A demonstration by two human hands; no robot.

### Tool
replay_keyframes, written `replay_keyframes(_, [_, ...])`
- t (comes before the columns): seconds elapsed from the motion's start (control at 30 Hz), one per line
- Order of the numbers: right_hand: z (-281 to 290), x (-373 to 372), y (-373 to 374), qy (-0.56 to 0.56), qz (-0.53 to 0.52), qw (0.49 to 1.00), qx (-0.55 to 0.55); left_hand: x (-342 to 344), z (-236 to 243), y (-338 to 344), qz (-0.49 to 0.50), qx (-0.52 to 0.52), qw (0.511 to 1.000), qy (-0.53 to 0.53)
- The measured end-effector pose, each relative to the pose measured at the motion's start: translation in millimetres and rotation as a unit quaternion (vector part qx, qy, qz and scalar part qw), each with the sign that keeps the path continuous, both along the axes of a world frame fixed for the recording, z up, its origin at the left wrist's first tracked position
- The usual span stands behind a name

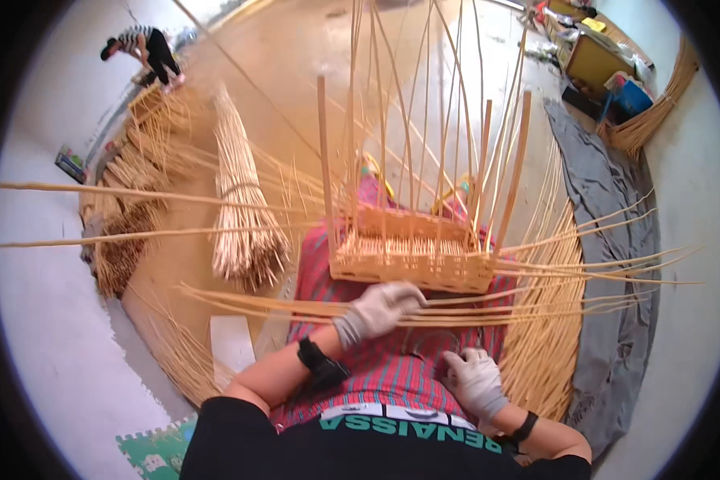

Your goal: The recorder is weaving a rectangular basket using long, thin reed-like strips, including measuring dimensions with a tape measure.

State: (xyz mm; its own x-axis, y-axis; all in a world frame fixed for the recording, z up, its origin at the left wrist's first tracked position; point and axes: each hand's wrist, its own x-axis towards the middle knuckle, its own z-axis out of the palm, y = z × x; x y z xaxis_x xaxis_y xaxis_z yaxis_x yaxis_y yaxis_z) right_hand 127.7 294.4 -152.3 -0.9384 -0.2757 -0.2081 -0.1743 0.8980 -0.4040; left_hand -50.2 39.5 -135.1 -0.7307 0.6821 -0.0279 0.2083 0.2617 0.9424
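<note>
A half-woven wicker basket point(412, 268) rests on the striped red cloth point(392, 372) over my lap, its tall stakes standing up. Several long wicker rods point(464, 322) lie crosswise between the basket and my body. My left hand point(382, 310), in a pale glove and slightly blurred, curls over these rods just below the basket's near wall. Lower and to the right, my right hand point(475, 381), also gloved, is on the cloth with bent fingers. A thin dark curved item point(420, 346) lies beside it, too unclear to name; whatever the right fingers grip is hidden.
A tied bundle of rods point(240, 200) lies left of the basket, with more stacked bundles point(124, 216) along the left wall. Loose rods point(544, 320) and grey sheeting point(612, 320) spread to the right. Another person point(148, 52) bends over at the far left.
</note>
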Motion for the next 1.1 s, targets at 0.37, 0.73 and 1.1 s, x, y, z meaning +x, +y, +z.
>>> replay_keyframes(0.37, [103.8, -145.4, 17.1, 0.241, -0.096, 0.922, -0.288, -35.9, 22.8, 88.0, -0.093, 0.228, 0.922, -0.299])
replay_keyframes(0.73, [201.0, -251.4, 17.9, 0.167, 0.131, 0.977, -0.029, -155.2, 98.2, 33.1, -0.043, 0.118, 0.985, -0.117])
replay_keyframes(1.1, [232.7, -374.9, 136.1, 0.353, -0.14, 0.924, 0.056, -352.3, 97.4, -69.8, 0.425, 0.213, 0.879, 0.04])
